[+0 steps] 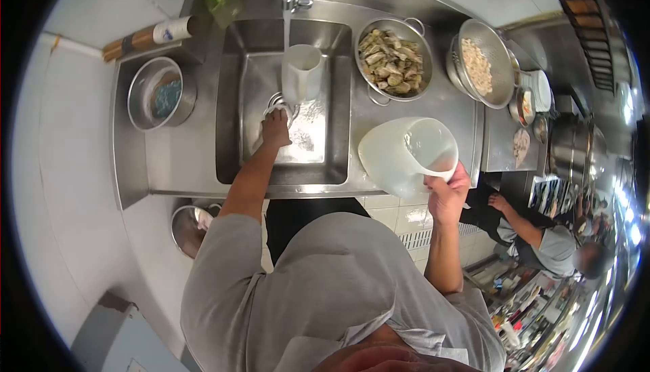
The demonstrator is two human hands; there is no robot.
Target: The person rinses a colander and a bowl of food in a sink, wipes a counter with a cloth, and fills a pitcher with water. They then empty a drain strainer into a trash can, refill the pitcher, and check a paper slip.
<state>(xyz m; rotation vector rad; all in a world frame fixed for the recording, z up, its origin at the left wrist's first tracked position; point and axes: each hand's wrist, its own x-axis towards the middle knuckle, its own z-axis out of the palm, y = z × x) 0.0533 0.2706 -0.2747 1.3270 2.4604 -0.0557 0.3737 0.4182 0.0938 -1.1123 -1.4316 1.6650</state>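
Observation:
My left hand (275, 129) reaches down into the steel sink (227, 101), its fingers closed over a whitish cloth (278, 108) near the drain. Just beyond it, a white plastic pitcher (302, 77) stands in the sink under a stream from the tap (296, 1). To the right of the sink, my right hand (449, 192) grips the rim of a larger translucent white plastic jug (386, 148). This jug is tilted over the counter's front edge, its mouth turned toward my right. Part of the cloth is hidden under my left hand.
A colander of shellfish-like pieces (393, 60) and a colander of pale chopped pieces (477, 67) sit right of the sink. Left are a steel pot (154, 94) and a green bottle (223, 3). Another person (542, 240) works at the right. A metal bowl (189, 230) sits low left.

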